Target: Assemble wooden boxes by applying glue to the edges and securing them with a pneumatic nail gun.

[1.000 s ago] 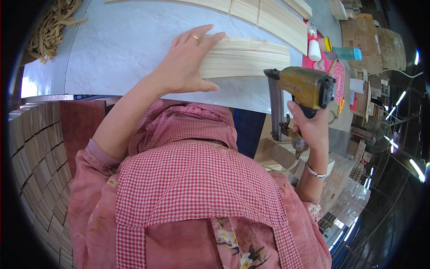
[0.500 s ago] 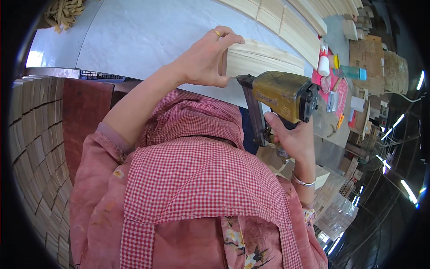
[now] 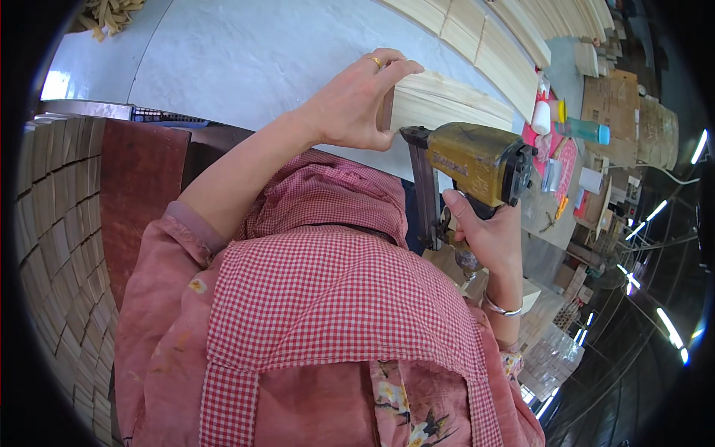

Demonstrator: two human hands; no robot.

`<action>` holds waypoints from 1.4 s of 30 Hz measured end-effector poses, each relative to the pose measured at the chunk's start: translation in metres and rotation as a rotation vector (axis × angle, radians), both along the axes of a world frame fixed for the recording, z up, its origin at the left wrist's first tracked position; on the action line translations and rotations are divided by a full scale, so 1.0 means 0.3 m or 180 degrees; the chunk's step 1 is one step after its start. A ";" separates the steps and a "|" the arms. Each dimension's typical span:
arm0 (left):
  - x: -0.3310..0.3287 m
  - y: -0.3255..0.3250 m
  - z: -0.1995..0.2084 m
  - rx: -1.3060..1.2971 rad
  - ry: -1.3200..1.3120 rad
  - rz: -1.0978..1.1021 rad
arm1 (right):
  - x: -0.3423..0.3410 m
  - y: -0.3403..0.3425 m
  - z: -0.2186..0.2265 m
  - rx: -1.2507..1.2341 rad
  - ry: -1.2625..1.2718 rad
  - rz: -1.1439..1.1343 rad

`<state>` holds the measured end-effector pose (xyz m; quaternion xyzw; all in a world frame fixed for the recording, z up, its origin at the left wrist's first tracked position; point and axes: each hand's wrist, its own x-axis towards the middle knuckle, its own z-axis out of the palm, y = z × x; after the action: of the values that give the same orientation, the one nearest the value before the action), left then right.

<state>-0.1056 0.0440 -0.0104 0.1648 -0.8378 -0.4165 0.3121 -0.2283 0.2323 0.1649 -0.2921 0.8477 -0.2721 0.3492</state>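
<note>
My left hand (image 3: 354,104) is closed round the left end of a pale wooden piece (image 3: 450,104) on the worktable, thumb on the near edge and fingers over the far one. A darker brown end face (image 3: 386,110) shows between thumb and fingers. In my right hand (image 3: 488,232) is a worn yellow-brown and black nail gun (image 3: 473,158), gripped by its handle. The gun's nose points left, close by my left thumb at the near edge of the wood. Its tip hides whether it touches the piece.
Pale wooden strips (image 3: 462,33) lie in rows along the table's far side. A white bottle (image 3: 541,118) and a teal bottle (image 3: 585,130) stand at the right. Stacked wooden pieces (image 3: 59,246) fill the left. The grey-white tabletop (image 3: 223,59) spreads beyond my left arm.
My left hand and the wooden piece have shifted a little to the right. The nail gun has moved slightly right and down, still in my right hand.
</note>
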 end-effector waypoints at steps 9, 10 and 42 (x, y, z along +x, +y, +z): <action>-0.001 0.002 -0.007 -0.0143 0.0200 0.0112 | 0.019 -0.016 0.012 0.0098 0.0038 -0.0051; 0.001 0.003 -0.004 -0.0119 0.0171 0.0116 | 0.018 -0.015 0.006 -0.0009 0.0084 0.0029; 0.063 0.115 -0.039 0.0684 -0.0022 0.1141 | -0.096 -0.225 0.052 0.0024 0.0537 0.0977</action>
<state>-0.0867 0.0785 -0.0221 0.3449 -0.7469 -0.4407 0.3590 -0.2572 0.1649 0.1806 -0.4386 0.8205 -0.1869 0.3154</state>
